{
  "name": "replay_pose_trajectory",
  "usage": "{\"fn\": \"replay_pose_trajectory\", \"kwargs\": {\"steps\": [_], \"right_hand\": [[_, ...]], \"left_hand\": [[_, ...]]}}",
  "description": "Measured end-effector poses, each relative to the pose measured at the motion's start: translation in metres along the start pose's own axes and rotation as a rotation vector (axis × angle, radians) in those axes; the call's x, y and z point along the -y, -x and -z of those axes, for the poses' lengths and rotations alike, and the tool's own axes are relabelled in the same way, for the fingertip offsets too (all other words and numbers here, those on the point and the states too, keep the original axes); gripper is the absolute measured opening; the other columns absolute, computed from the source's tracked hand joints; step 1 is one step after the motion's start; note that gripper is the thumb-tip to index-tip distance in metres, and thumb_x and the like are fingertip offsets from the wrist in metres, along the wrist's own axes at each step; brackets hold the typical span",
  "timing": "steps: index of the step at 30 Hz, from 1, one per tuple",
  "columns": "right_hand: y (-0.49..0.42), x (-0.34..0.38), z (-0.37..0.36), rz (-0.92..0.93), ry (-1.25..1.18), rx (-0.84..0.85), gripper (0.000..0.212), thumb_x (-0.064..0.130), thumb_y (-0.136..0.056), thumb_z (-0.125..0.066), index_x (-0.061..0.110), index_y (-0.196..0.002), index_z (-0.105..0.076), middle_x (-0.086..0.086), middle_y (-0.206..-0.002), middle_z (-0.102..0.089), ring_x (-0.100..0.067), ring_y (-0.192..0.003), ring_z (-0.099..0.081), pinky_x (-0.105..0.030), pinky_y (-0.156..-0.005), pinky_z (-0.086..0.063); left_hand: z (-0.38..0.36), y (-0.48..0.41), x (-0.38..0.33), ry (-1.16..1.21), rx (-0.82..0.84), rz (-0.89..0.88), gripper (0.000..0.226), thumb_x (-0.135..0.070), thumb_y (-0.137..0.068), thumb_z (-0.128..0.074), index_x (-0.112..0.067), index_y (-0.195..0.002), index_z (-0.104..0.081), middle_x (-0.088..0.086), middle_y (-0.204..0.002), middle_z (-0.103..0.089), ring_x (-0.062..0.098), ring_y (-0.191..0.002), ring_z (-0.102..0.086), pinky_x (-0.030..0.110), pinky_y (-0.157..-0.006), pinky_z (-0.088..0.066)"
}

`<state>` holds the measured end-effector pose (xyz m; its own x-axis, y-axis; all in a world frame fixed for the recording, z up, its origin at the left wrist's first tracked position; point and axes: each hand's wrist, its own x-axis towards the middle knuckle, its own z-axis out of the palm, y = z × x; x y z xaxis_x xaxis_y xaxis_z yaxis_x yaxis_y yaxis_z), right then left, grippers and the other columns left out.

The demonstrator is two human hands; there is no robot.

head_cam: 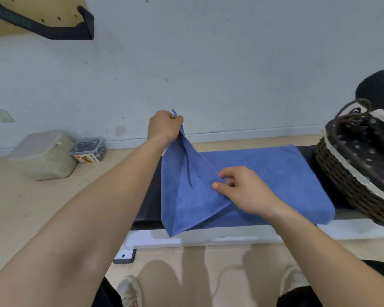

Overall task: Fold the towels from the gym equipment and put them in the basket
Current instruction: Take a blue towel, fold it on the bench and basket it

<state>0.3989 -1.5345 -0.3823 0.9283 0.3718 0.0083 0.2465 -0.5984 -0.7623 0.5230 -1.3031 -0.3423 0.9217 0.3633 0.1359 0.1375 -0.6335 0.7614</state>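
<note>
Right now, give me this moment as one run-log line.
step: folding | left hand: lifting blue towel corner | right hand: pinching towel edge | towel: on bench | basket: right, towel not in

From my remote feed, even, soft indoor light fills the room, with no glare. Faint, diffuse shadows of the arms fall on the floor (pixel 193 269) below the fingers (pixel 217 185). The wide lens bows the skirting and stretches the forearms at the edges; overall detail is slightly soft and smeared.
</note>
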Motion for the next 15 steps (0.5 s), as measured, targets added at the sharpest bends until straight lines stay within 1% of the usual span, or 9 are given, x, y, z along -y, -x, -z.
{"fn": "replay_pose_trajectory", "kwargs": {"steps": [1, 3, 5, 6, 9, 11, 13, 15], "right_hand": [[0.006, -0.008, 0.008, -0.01, -0.004, -0.029, 0.022, 0.031, -0.094, -0.063, 0.018, -0.076, -0.063, 0.007, -0.049, -0.036, -0.009, -0.051, -0.032, -0.025, -0.051, -0.026], [0.017, -0.024, 0.024, -0.033, -0.011, -0.091, 0.021, 0.033, -0.095, -0.062, 0.017, -0.083, -0.065, 0.005, -0.051, -0.038, -0.009, -0.052, -0.034, -0.031, -0.054, -0.029], [0.028, -0.04, 0.041, -0.071, -0.009, -0.15, 0.02, 0.034, -0.096, -0.06, 0.019, -0.083, -0.064, 0.006, -0.049, -0.04, -0.009, -0.051, -0.036, -0.031, -0.055, -0.031], [0.034, -0.049, 0.05, -0.092, -0.01, -0.185, 0.022, 0.034, -0.097, -0.059, 0.019, -0.082, -0.063, 0.006, -0.048, -0.04, -0.009, -0.05, -0.036, -0.031, -0.055, -0.031], [0.051, -0.074, 0.075, -0.18, -0.003, -0.28, 0.028, 0.033, -0.099, -0.054, 0.014, -0.08, -0.06, 0.006, -0.053, -0.042, -0.01, -0.052, -0.038, -0.03, -0.054, -0.03], [0.062, -0.092, 0.088, -0.248, 0.022, -0.329, 0.029, 0.033, -0.1, -0.051, 0.015, -0.077, -0.058, 0.007, -0.056, -0.046, -0.013, -0.056, -0.043, -0.034, -0.057, -0.035], [0.071, -0.107, 0.099, -0.311, 0.06, -0.362, 0.03, 0.035, -0.1, -0.05, 0.017, -0.076, -0.055, 0.006, -0.057, -0.049, -0.017, -0.061, -0.049, -0.037, -0.061, -0.042], [0.077, -0.122, 0.107, -0.357, 0.097, -0.383, 0.031, 0.036, -0.099, -0.048, 0.018, -0.076, -0.054, 0.005, -0.06, -0.051, -0.022, -0.067, -0.054, -0.041, -0.066, -0.046]], "left_hand": [[-0.01, 0.003, -0.014, -0.009, 0.002, -0.031, 0.036, -0.026, -0.082, -0.055, -0.018, -0.054, -0.034, 0.008, -0.06, -0.046, 0.035, -0.058, -0.051, 0.044, -0.059, -0.049], [-0.031, 0.008, -0.042, -0.014, 0.016, -0.086, 0.038, -0.024, -0.084, -0.054, -0.018, -0.055, -0.03, 0.005, -0.057, -0.038, 0.024, -0.057, -0.037, 0.036, -0.056, -0.035], [-0.053, 0.012, -0.069, -0.019, 0.04, -0.113, 0.039, -0.022, -0.084, -0.054, -0.018, -0.055, -0.028, 0.001, -0.054, -0.034, 0.022, -0.056, -0.032, 0.029, -0.054, -0.029], [-0.063, 0.015, -0.082, -0.019, 0.055, -0.126, 0.039, -0.021, -0.084, -0.054, -0.018, -0.054, -0.028, 0.0, -0.054, -0.034, 0.022, -0.056, -0.032, 0.029, -0.053, -0.027], [-0.095, 0.024, -0.117, -0.001, 0.102, -0.168, 0.037, -0.02, -0.081, -0.054, -0.018, -0.052, -0.033, 0.0, -0.054, -0.044, 0.021, -0.054, -0.038, 0.027, -0.052, -0.031], [-0.116, 0.03, -0.138, -0.007, 0.139, -0.194, 0.032, -0.021, -0.081, -0.055, -0.017, -0.052, -0.041, -0.001, -0.057, -0.052, 0.02, -0.055, -0.045, 0.026, -0.053, -0.035], [-0.138, 0.036, -0.156, -0.038, 0.176, -0.227, 0.023, -0.024, -0.08, -0.056, -0.013, -0.059, -0.055, 0.003, -0.064, -0.062, 0.022, -0.061, -0.053, 0.03, -0.056, -0.045], [-0.162, 0.04, -0.168, -0.061, 0.203, -0.255, 0.022, -0.026, -0.079, -0.056, -0.006, -0.073, -0.065, 0.01, -0.076, -0.07, 0.025, -0.064, -0.057, 0.038, -0.065, -0.055]]}}
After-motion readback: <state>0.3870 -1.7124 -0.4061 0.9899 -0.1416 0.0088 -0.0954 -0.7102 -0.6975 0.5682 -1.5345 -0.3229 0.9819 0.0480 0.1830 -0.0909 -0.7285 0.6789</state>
